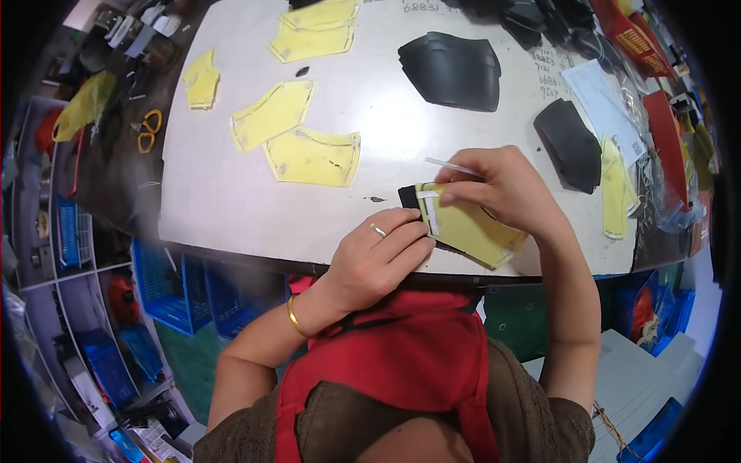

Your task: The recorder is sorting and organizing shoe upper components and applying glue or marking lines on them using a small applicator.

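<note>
A yellow template (478, 230) with white tape strips near its left end lies over a black sheet piece (409, 198) at the table's front edge. The black piece shows past the template's left end and along its lower side. My left hand (374, 258) rests on that left end, fingers extended and laid flat; a ring and a gold bangle are on this arm. Above the template, my right hand (509, 185) is closed around a thin, pale pen-like stick (454, 167), which points left. Its thumb and fingertips are at the template's upper left edge.
Several yellow templates (270, 116) lie on the white table (208, 185) at left. Stacked black pieces (451, 71) sit at the back, another black stack (569, 145) at right beside a paper sheet (610, 108). Orange-handled scissors (149, 130) are beyond the left edge; blue crates (166, 289) stand below.
</note>
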Motion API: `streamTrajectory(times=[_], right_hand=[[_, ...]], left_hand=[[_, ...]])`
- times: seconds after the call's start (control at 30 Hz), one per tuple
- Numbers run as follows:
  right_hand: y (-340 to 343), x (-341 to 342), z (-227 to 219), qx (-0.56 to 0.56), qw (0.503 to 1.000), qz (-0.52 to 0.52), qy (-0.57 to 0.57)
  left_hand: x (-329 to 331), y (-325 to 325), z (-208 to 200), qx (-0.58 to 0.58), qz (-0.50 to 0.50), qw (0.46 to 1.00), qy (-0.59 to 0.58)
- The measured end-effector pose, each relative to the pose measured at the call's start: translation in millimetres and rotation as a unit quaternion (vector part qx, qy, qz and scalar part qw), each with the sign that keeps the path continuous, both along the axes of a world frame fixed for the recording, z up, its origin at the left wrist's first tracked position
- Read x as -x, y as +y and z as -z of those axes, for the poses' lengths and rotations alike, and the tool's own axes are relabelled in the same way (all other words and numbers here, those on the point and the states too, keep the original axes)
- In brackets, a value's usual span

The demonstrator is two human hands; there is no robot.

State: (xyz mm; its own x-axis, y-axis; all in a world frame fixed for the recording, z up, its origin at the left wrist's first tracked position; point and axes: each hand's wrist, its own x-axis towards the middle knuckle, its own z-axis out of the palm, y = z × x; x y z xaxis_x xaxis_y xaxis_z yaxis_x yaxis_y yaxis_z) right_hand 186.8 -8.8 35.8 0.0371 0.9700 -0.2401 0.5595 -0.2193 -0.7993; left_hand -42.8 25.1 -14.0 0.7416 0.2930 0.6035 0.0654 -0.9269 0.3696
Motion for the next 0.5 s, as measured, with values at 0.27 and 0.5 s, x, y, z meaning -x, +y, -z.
streamTrajectory(times=[0.27, 0.5], right_hand=[[26, 11, 11, 0.004, 0.996, -0.075, -0.043], [32, 8, 12, -0.004, 0.992, -0.113, -0.051]], left_hand=[[6, -2, 7, 0.039, -0.012, 0.999, 0.016], [2, -2, 7, 0.038, -0.007, 0.999, 0.012]])
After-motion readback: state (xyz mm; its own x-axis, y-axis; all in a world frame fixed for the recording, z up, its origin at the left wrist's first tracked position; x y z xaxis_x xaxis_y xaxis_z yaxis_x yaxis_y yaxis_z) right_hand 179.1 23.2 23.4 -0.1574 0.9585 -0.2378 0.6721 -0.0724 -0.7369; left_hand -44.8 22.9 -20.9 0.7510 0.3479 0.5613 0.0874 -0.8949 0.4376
